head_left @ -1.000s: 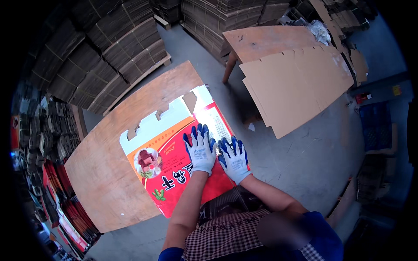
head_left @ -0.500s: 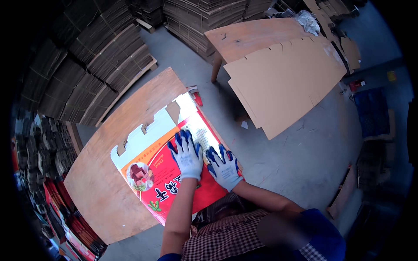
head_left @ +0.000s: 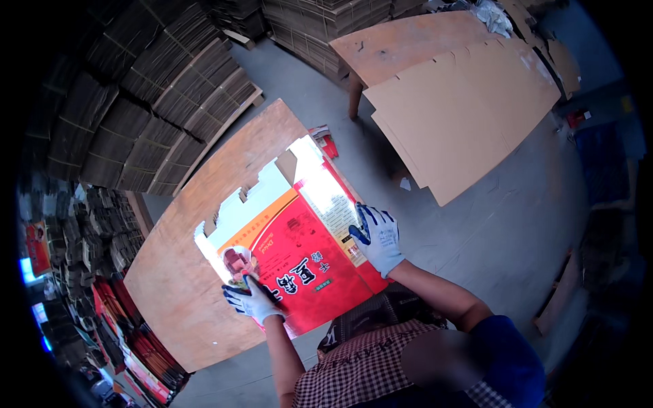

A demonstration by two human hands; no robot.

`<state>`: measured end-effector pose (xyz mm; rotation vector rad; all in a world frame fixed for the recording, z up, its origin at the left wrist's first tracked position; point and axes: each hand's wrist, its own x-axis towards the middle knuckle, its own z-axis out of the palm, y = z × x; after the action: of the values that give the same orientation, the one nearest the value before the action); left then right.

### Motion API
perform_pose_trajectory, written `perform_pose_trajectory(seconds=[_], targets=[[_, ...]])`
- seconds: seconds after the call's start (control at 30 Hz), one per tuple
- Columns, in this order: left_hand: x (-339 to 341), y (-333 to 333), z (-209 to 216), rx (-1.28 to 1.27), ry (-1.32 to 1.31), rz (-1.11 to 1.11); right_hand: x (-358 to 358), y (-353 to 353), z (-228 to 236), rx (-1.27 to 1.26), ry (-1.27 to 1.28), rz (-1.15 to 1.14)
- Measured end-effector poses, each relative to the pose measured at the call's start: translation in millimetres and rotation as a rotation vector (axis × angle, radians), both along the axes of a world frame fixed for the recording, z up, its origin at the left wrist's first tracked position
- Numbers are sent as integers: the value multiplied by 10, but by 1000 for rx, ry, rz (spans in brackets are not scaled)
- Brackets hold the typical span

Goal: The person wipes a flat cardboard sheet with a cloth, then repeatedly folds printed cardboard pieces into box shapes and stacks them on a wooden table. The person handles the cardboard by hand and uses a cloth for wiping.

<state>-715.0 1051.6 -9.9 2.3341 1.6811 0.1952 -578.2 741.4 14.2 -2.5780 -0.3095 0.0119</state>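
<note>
A flat printed carton blank [head_left: 320,272], red with an orange band and white cut-out flaps, lies on the wooden table in front of me. It seems to top a small pile of similar sheets. My left hand [head_left: 253,300], in a white glove with blue fingers, rests at the left edge, thumb over the printed food picture and fingers spread outward. Gloved the same way, my right hand [head_left: 379,239] lies along the right edge with its fingers stretched out and the thumb on the sheet. Neither hand is closed around anything I can see.
The wooden table [head_left: 183,272] extends left and far beyond the carton. A second table [head_left: 408,41] at the far right carries large brown cardboard sheets [head_left: 469,109]. Bundled cardboard stacks [head_left: 143,102] stand at the far left, with red printed cartons [head_left: 136,333] piled nearer.
My hands have parted from the middle of the carton: the left slid down to its left edge, the right out to its right edge. More of the red print shows, and the view has shifted slightly.
</note>
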Motion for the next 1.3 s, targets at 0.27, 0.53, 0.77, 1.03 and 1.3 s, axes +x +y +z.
perform_pose_trajectory(seconds=[0.27, 0.53, 0.77, 1.03, 1.3], targets=[[-413, 618, -363, -566, -848, 225, -361, 223, 120, 143, -57, -38], [-1226, 1003, 199, -802, -1016, 512, -919, 734, 445, 265, 155, 134], [-989, 740, 301, -663, -925, 246, -613, 426, 375, 141, 37, 68], [-59, -265, -33, 86, 20, -227, -112, 47, -64, -139, 21, -8], [205, -652, -77, 103, 51, -790, 90, 182, -37, -301, -108, 231]])
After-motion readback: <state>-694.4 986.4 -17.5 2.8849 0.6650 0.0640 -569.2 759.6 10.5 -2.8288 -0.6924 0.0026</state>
